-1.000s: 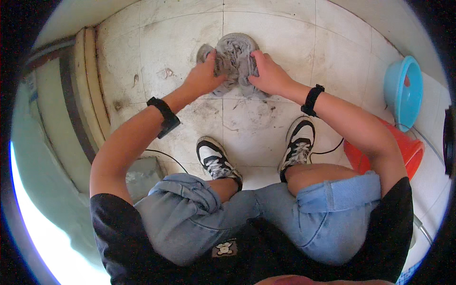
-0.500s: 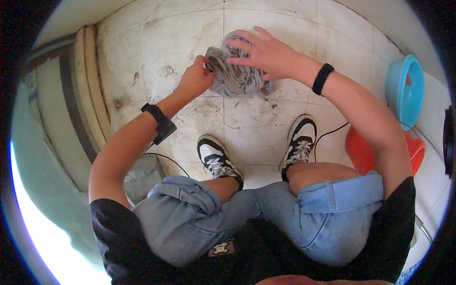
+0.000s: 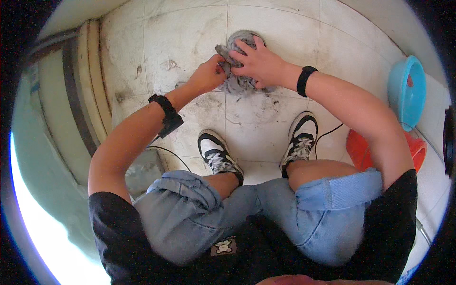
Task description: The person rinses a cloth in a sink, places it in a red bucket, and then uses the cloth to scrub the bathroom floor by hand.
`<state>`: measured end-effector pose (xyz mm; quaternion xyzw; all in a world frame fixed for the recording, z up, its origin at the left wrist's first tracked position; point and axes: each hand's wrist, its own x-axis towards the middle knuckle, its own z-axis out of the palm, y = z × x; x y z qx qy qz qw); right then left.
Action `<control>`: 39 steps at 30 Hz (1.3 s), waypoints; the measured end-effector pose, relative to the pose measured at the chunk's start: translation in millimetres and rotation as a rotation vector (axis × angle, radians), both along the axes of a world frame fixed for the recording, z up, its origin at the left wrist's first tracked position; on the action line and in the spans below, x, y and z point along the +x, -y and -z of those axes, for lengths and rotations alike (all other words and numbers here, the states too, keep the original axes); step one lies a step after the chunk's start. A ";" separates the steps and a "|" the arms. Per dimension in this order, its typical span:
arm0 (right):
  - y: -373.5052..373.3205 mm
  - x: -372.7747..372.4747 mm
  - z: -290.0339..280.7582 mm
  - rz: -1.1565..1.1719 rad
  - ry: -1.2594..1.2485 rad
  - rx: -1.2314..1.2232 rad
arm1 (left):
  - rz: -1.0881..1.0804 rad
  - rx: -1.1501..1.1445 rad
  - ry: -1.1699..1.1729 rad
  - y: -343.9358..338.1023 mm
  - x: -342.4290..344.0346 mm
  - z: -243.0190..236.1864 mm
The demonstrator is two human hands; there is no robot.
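A crumpled grey rag (image 3: 239, 86) lies bunched on the dirty white tile floor in front of my feet. My left hand (image 3: 208, 75) pinches the rag's left edge between curled fingers. From the right, my right hand (image 3: 262, 64) presses over the top of the bundle, its fingers curved into the folds and gripping it. The two hands almost meet, and they hide part of the cloth between them.
Dark smears and grime mark the floor tiles (image 3: 190, 114). At the right stand a blue basin (image 3: 407, 92) and a red-orange plastic container (image 3: 415, 152), near a black cable. A door frame (image 3: 90, 71) edges the left side, with a clear plastic item (image 3: 145, 168) below.
My right hand has closed from spread fingers onto the rag. The left hand has shifted slightly right, and the rag is gathered into a narrower bundle.
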<state>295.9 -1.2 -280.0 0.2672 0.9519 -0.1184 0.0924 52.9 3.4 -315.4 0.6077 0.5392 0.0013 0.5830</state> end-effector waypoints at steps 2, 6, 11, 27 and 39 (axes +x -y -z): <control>1.9 0.6 5.6 -0.001 -0.016 0.033 | 0.051 0.035 -0.031 -6.2 0.3 0.0; -3.5 13.9 10.9 0.088 -0.076 0.040 | 0.189 0.108 -0.101 -27.1 -10.5 1.7; -4.9 57.9 -0.3 0.387 -0.244 -0.063 | 0.165 0.236 -0.209 -48.1 -34.4 -2.1; 147.3 32.9 19.0 -0.285 -0.294 -0.038 | 0.166 0.180 -0.223 -42.8 -32.4 -26.3; 115.9 20.6 37.0 -0.062 -0.238 -0.064 | 0.158 0.293 -0.261 -48.0 -49.6 -10.7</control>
